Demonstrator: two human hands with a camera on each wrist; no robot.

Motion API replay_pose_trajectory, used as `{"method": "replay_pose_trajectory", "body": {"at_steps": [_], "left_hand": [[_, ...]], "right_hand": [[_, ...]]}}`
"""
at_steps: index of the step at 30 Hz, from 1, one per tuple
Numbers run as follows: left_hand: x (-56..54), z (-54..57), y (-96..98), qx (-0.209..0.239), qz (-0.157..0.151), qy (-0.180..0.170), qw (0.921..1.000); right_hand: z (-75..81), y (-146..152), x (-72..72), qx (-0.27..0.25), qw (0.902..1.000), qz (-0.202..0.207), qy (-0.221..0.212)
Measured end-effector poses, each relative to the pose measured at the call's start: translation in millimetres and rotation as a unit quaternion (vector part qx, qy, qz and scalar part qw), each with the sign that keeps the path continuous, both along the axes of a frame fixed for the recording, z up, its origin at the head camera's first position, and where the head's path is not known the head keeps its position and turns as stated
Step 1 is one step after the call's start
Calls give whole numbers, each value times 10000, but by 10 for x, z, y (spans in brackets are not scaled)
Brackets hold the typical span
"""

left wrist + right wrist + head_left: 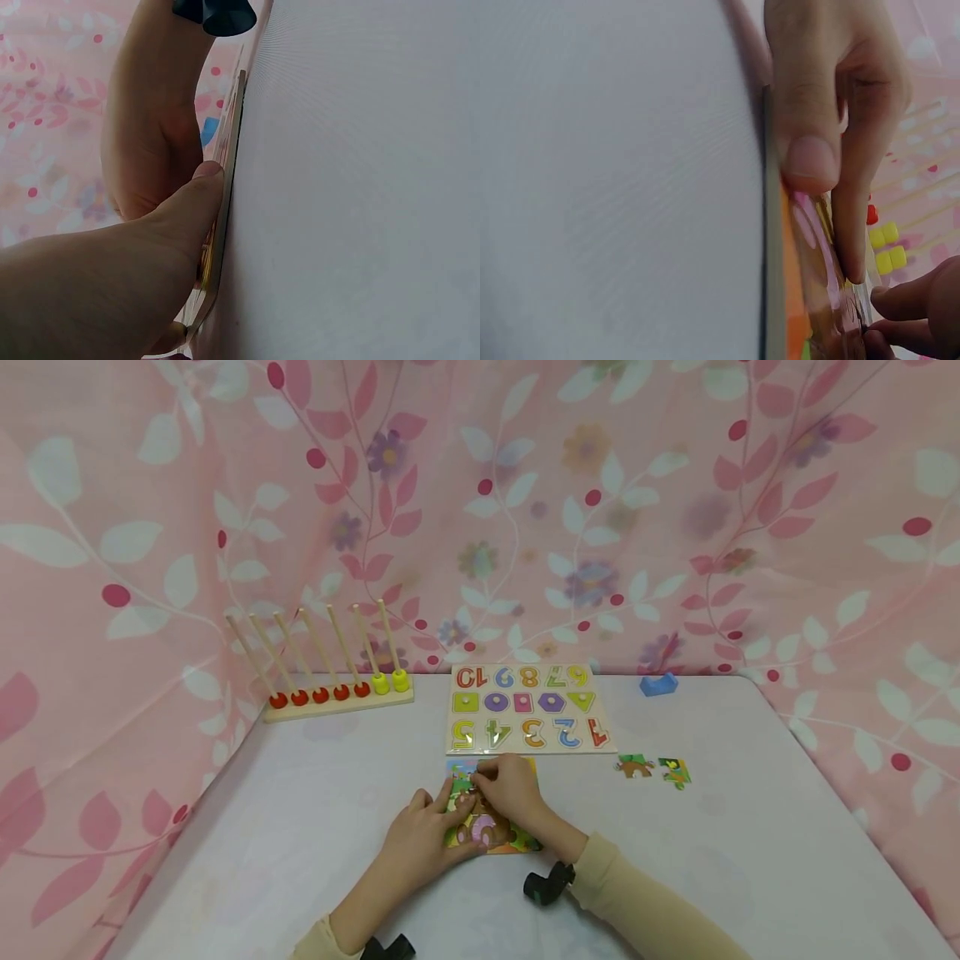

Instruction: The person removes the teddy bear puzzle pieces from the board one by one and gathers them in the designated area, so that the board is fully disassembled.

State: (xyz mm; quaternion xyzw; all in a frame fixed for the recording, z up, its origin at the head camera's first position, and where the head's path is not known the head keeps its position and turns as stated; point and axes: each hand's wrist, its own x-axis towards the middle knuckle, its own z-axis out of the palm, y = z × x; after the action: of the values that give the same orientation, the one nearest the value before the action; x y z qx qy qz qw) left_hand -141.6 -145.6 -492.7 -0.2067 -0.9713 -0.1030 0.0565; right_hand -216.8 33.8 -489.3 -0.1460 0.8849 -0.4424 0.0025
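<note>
A jigsaw puzzle (486, 831) with a brown bear picture lies in its flat tray in front of the person. Across its left side the left hand (422, 833) spreads its fingers, the thumb (812, 161) resting at the near edge and the index finger (853, 247) reaching over the picture. The right hand (513, 789) comes in from the right over the puzzle's far part. Its thumb and fingertips pinch a small puzzle piece at the upper left of the picture, mostly hidden by the fingers. In the left wrist view, the left hand covers much of the tray (229, 165).
Two loose puzzle pieces, one brown and green (635, 766) and one green and yellow (676, 772), lie to the right. Behind the puzzle is a number board (531, 708). A bead rack (341, 703) stands back left, a blue block (658, 685) back right.
</note>
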Motion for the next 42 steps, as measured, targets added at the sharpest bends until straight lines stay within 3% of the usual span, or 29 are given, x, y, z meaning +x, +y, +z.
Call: {"method": "replay_pose_trajectory", "body": {"at_steps": [9, 15, 27, 42], "left_hand": [[9, 3, -2, 21, -21, -11, 10000], [6, 7, 8, 39, -5, -31, 10000], [11, -1, -4, 86, -19, -27, 10000], [9, -19, 2, 223, 12, -101, 9997]], "right_hand": [[-10, 18, -15, -460, 9982, -300, -235], [20, 47, -27, -655, 9974, 2, -310], [88, 157, -151, -184, 9909, 989, -899], [175, 375, -191, 364, 9917, 1161, -414]]}}
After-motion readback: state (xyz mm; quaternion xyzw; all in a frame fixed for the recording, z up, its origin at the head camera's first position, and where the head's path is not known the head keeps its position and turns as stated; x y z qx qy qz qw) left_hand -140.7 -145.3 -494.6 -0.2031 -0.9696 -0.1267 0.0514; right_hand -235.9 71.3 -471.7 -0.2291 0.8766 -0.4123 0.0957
